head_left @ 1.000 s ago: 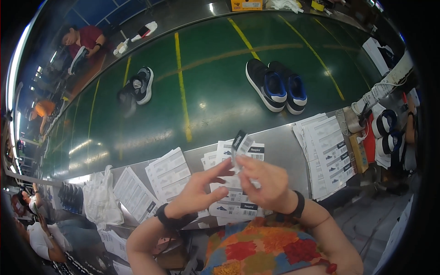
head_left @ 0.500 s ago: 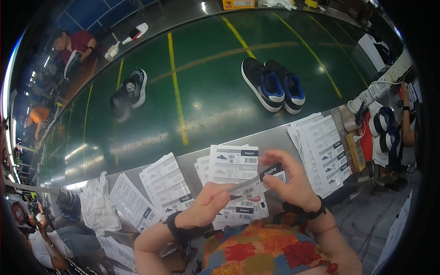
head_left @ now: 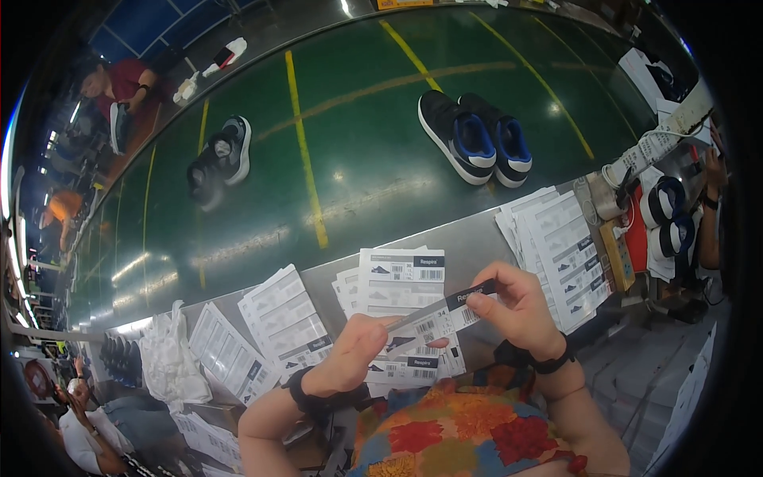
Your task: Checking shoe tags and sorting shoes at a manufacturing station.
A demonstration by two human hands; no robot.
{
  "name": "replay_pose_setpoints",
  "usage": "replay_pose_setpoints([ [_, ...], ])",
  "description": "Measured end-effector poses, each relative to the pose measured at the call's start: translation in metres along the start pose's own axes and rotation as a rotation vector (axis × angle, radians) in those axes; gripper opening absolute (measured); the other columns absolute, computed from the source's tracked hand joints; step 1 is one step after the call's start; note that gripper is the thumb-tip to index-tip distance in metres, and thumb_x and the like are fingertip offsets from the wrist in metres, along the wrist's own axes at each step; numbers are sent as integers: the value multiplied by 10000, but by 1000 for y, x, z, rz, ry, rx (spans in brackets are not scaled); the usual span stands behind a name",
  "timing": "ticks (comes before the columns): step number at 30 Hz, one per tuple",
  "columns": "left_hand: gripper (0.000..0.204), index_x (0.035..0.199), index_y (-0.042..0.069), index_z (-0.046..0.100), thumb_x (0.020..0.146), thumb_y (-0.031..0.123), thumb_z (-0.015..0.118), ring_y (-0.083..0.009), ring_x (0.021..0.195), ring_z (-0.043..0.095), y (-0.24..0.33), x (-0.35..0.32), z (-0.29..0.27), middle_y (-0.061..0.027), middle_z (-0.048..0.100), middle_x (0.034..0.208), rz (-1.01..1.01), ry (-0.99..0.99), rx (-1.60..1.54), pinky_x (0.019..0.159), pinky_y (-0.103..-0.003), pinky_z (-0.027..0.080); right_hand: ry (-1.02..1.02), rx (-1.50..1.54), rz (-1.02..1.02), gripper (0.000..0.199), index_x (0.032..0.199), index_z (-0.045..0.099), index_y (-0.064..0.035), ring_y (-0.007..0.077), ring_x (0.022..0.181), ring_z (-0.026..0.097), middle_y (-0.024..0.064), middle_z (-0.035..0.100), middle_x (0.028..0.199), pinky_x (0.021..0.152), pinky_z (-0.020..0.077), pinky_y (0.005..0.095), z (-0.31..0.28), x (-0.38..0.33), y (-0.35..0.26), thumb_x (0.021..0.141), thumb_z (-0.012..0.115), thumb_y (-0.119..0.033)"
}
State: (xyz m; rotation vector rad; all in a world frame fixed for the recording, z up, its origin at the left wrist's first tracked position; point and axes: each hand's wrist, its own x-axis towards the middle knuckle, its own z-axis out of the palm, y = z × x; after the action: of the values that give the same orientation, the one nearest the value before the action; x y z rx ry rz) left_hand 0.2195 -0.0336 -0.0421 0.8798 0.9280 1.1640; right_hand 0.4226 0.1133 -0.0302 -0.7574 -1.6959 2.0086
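Note:
Between my hands stretches a shoe box label (head_left: 425, 327), a white strip with a dark end, a barcode and a small shoe picture. My left hand (head_left: 358, 354) pinches its lower left end, fingers curled. At the upper right end, my right hand (head_left: 520, 310) grips the dark part between thumb and forefinger. Beneath the strip lies a stack of label sheets (head_left: 397, 274) on the metal ledge (head_left: 477, 230). Both wrists wear black bands.
More label sheets lie left (head_left: 286, 314) and right (head_left: 568, 258). Across the green conveyor belt (head_left: 358, 151) stand a black-and-blue shoe pair (head_left: 469, 139) and a grey-black pair (head_left: 222, 155). A white plastic bag (head_left: 171, 350) hangs at left. Co-workers (head_left: 127, 87) are around.
My right hand has shifted slightly right, its fingers now closer around the label's dark end. The label is drawn straighter between both hands. The whole view has tilted a little.

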Motion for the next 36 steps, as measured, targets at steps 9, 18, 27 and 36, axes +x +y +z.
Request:
replay_pose_setpoints([
  [9,880,1469,-57,215,867,428,635,-415,1138,559,-15,29,-12,-219,618,1191,108,235,1118,957,-433,439,271,-485,-280,151,865,602,18,127,714,605,80,639,730,707,473,269,-37,25,-5,830,695,-97],
  [18,931,1371,-37,418,720,556,722,-483,1365,251,-45,56,-45,-217,386,1440,-83,139,1804,1061,-639,249,658,-556,-330,383,982,559,-29,127,783,598,62,644,826,697,481,291,-221,180,39,797,774,-287],
  [27,817,1385,61,437,716,381,779,-501,1351,254,-3,27,-103,-289,311,1462,-56,390,1673,1097,-549,265,848,-1031,-128,677,1231,516,-38,296,1086,548,178,566,1164,899,453,412,-227,175,22,740,794,-411],
  [36,1034,1531,170,110,755,352,770,-534,1412,26,59,49,-323,-373,-21,1509,-267,1140,1896,1020,-683,275,-53,-1465,299,759,1274,522,-15,384,1113,537,237,598,1164,1001,355,514,-144,20,20,673,801,-385],
])
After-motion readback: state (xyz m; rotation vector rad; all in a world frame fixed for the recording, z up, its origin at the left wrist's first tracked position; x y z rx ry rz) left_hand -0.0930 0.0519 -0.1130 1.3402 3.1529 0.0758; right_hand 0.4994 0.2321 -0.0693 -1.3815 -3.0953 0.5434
